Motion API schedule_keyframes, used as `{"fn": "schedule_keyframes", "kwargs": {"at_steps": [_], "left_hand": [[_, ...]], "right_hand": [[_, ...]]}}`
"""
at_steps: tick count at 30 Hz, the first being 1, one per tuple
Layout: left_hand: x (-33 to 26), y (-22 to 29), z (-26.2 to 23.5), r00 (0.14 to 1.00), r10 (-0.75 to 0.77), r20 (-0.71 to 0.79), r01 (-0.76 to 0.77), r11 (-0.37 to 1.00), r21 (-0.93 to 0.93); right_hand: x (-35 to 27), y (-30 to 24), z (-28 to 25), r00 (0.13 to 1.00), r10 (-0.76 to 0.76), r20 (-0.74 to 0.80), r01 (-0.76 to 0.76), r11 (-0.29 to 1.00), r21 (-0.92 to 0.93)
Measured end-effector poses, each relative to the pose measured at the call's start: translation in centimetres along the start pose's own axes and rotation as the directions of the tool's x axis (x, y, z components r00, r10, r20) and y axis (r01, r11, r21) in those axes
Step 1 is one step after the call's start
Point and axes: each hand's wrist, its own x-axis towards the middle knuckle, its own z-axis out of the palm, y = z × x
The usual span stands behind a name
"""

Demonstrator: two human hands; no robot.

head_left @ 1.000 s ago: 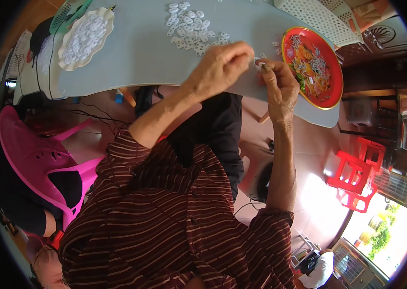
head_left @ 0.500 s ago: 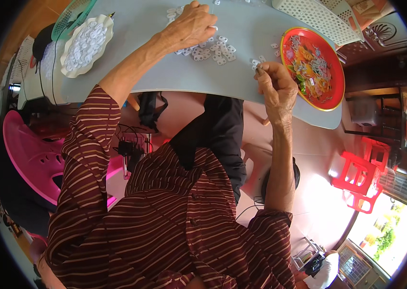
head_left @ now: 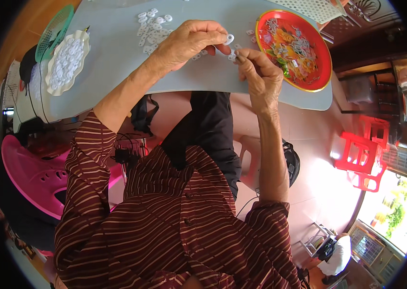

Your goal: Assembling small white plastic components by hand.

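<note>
Piece (head_left: pixel 230 38): white, oval, holed. Held up over the table (head_left: pixel 117 60), at the tips of the left hand (head_left: pixel 194 41), just beside the right.

Head view, only view to log. Left hand: thumb and forefinger pinching the piece near one end, other fingers curled below. Right hand (head_left: pixel 264 79): thumb and forefinger drawn together at the tips; whether a small item sits between them, cannot tell from where I stand. Tips of the two hands near each other, not seen to touch.

Stock on table: heap (head_left: pixel 153 31) of like pieces beyond the left forearm, partly hidden by that hand; small cluster (head_left: pixel 233 54) at the right fingertips; a few strays (head_left: pixel 250 32) by the tray. Tray (head_left: pixel 322 58): red, gold-rimmed, silvery bits (head_left: pixel 304 41) scattered inside, one white piece among them. Dish (head_left: pixel 87 45), far left: wavy-edged, well filled with white pieces.

Progress, my judgement: mid-run, one piece in hand, many left in heap and dish. Cluster and strays may be finished ones; too small to confirm. Bits look plentiful. Finished count: cannot tell.
</note>
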Motion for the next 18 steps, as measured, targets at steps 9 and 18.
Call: {"fn": "schedule_keyframes", "kwargs": {"at_steps": [9, 18], "left_hand": [[-0.4, 0.9, 1.4, 0.999, 0.047, 0.018, -0.050, 0.954, 0.295], [-0.3, -1.5, 2.9, 0.980, 0.197, -0.036, -0.182, 0.951, 0.250]], "right_hand": [[0.2, 0.4, -0.5, 1.000, -0.031, -0.005, 0.031, 0.999, 0.012], [0.3, 0.5, -0.3, 0.997, -0.071, -0.005, 0.072, 0.992, 0.101]]}}
